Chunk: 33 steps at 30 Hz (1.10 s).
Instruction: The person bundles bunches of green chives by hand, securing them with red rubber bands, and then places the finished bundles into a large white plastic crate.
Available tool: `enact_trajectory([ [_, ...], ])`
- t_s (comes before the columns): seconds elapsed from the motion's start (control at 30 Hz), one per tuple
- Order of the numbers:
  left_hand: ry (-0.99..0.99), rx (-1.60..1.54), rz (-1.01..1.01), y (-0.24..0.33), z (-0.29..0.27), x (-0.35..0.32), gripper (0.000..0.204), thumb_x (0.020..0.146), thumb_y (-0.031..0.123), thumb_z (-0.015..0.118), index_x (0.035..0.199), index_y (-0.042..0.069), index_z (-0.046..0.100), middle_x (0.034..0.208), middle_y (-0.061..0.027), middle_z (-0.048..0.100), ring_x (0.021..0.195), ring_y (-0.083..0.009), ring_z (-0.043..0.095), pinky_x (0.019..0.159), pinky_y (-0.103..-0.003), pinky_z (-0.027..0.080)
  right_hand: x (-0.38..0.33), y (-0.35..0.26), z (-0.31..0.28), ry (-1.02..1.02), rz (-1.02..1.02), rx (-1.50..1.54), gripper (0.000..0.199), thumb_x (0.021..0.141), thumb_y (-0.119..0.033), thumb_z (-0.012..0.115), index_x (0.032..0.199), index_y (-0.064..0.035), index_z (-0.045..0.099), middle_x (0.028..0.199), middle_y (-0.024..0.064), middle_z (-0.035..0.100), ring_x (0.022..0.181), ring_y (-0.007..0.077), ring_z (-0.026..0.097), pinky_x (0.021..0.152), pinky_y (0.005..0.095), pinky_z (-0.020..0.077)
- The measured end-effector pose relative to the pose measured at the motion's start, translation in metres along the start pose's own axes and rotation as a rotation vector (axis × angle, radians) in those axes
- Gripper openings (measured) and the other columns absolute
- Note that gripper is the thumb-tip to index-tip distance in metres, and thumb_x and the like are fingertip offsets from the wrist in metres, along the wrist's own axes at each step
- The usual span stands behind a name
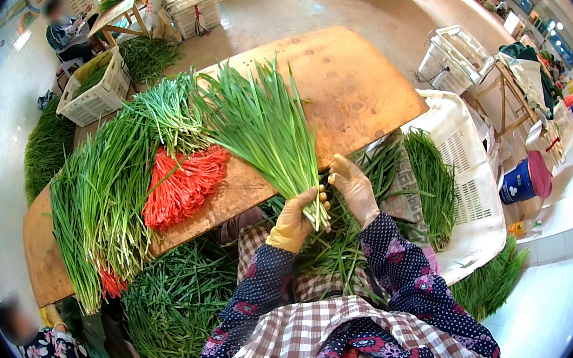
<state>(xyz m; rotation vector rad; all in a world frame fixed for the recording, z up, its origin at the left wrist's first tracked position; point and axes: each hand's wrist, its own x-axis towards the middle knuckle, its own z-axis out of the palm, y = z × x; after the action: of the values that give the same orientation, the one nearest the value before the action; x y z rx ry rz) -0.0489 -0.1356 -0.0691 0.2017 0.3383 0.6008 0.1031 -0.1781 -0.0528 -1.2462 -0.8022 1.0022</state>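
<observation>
My left hand (293, 221), in a tan glove, grips the pale stem end of a bunch of green chives (262, 121) that fans out over the wooden board (353, 83). My right hand (354, 185), also gloved, rests with its fingers on the stems just right of the bunch, at the board's near edge. More loose chives (337, 251) lie in my lap under both hands. A pile of red ties (181, 184) sits on the board left of the bunch.
Tied chive bundles (102, 200) cover the board's left side. A white crate (463, 180) with chives stands at my right, another white crate (96, 91) far left. A blue tub (523, 180) is on the floor. Other people sit at far left and lower left.
</observation>
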Motion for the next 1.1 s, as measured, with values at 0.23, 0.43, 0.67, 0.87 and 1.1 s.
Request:
enact_trajectory([
  [0.23,0.047,0.167,-0.273,-0.021,0.009,-0.041,0.027,0.084,0.014,0.059,0.106,-0.001,0.054,0.090,-0.0131,0.063,0.080,-0.0255,0.064,0.074,-0.038,0.054,-0.003,0.006,0.015,-0.559,0.599,0.470,0.049,0.082,-0.044,0.061,0.108,-0.0030,0.056,0.093,0.0116,0.064,0.076,0.0173,0.063,0.068,0.0309,0.0532],
  [0.43,-0.050,0.172,-0.518,-0.032,0.002,-0.054,0.037,0.088,0.026,0.054,0.111,-0.002,0.050,0.108,-0.0200,0.058,0.102,-0.0325,0.057,0.091,-0.047,0.045,-0.022,0.011,0.019,-0.562,0.716,0.552,0.041,0.079,-0.032,0.066,0.097,0.0046,0.060,0.089,0.0177,0.065,0.076,0.0260,0.064,0.072,0.0355,0.0535],
  [0.67,0.093,0.376,-0.346,-0.038,-0.016,-0.050,0.057,0.081,0.038,0.064,0.121,0.002,0.044,0.110,-0.0104,0.058,0.105,-0.0253,0.054,0.091,-0.043,0.044,-0.036,0.006,0.002,-0.481,0.540,0.255,0.033,0.079,-0.021,0.067,0.102,0.0027,0.061,0.094,0.0111,0.065,0.077,0.0161,0.062,0.071,0.0282,0.0507],
  [0.87,0.209,0.468,0.154,-0.003,-0.012,-0.015,0.046,0.079,0.021,0.068,0.117,0.001,0.050,0.111,-0.0066,0.057,0.099,-0.0193,0.055,0.086,-0.033,0.045,-0.056,0.024,-0.002,-0.412,0.490,0.273,0.043,0.075,-0.016,0.072,0.113,-0.0032,0.056,0.095,0.0021,0.063,0.084,0.0110,0.058,0.078,0.0263,0.0473],
  [1.1,0.261,0.363,0.255,-0.012,-0.010,0.005,0.038,0.079,0.012,0.067,0.113,0.001,0.054,0.108,-0.0071,0.059,0.095,-0.0193,0.058,0.083,-0.031,0.048,-0.037,0.042,0.002,-0.158,0.347,0.102,0.059,0.077,-0.014,0.070,0.126,-0.0007,0.041,0.107,0.0065,0.058,0.093,0.0123,0.056,0.081,0.0297,0.0472],
])
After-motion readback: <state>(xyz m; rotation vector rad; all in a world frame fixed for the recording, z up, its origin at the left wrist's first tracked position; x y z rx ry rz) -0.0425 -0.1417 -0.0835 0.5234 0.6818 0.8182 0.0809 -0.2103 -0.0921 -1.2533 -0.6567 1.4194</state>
